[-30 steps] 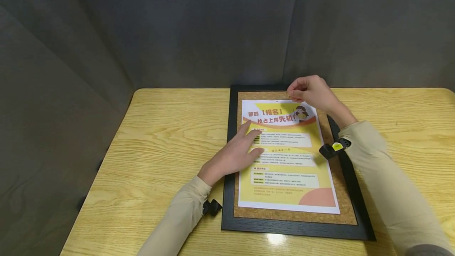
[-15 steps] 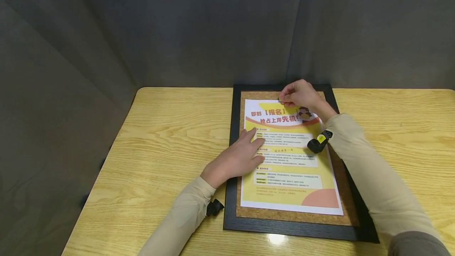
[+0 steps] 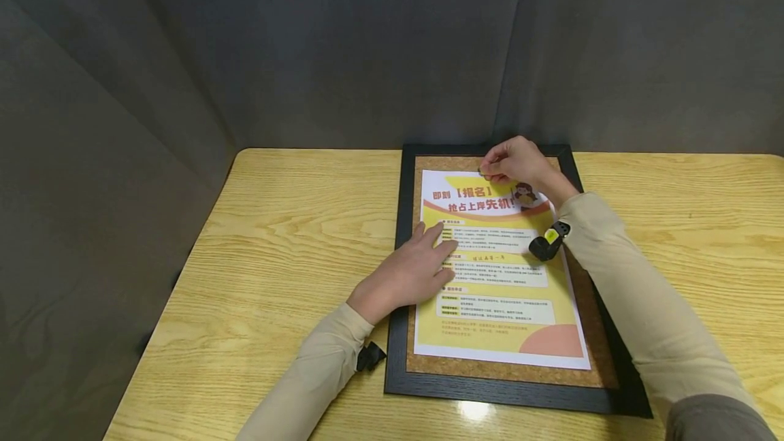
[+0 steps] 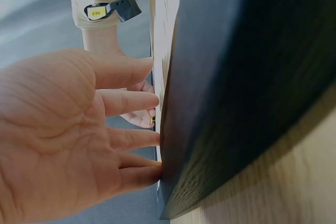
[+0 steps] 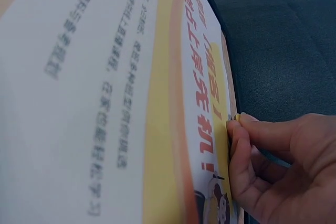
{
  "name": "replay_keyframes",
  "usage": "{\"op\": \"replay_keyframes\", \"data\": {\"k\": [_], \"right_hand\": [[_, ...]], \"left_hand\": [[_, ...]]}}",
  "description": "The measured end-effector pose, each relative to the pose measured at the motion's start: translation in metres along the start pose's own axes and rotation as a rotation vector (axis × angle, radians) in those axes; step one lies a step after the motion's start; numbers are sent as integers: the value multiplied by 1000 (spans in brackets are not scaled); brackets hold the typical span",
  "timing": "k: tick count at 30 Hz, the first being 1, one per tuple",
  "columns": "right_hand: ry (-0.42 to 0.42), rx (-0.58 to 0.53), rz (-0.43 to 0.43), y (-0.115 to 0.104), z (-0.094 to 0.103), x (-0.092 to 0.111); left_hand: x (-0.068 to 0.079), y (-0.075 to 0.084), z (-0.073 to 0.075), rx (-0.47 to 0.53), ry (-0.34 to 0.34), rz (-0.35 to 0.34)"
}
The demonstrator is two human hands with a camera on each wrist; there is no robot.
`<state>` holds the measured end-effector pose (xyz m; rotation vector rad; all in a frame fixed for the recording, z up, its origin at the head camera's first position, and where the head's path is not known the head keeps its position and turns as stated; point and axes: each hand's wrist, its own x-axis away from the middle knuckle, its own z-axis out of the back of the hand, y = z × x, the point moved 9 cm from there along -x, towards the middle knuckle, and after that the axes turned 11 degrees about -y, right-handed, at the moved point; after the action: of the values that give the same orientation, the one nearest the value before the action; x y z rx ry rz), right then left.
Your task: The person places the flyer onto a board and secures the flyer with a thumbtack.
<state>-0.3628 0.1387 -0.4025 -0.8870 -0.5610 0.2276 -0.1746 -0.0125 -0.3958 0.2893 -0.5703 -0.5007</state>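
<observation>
A yellow and white printed poster (image 3: 484, 339) lies on a cork board (image 3: 600, 332) with a black frame (image 3: 490, 388). My left hand (image 3: 404, 272) rests on the poster's left side, its fingers fairly straight and spread. At the poster's top edge, near the middle, my right hand (image 3: 517, 160) pinches a small gold-coloured thumbtack (image 5: 238, 117) between thumb and forefinger. The fingers mostly hide the thumbtack, and its tip cannot be seen. In the left wrist view a bit of the gold thumbtack (image 4: 152, 120) also shows at the right hand's fingertips.
The board lies on a light wooden table (image 3: 294, 223), with its far edge close to the table's back edge. A dark grey curtain (image 3: 367, 53) hangs behind and along the left side. Each wrist wears a black camera (image 3: 545, 245).
My right hand has come down from above the board's top right onto the poster's top edge, then stayed there. The left hand has stayed on the poster.
</observation>
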Motion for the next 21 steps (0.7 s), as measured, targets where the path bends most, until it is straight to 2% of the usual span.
{"op": "replay_keyframes", "data": {"k": [9,21], "right_hand": [[9,23,-37,-2,-1,-3],[15,0,-100,3,3,-4]], "left_hand": [[-2,-1,-1,-20,2,11],[-1,1,-1,-9,2,3]]}}
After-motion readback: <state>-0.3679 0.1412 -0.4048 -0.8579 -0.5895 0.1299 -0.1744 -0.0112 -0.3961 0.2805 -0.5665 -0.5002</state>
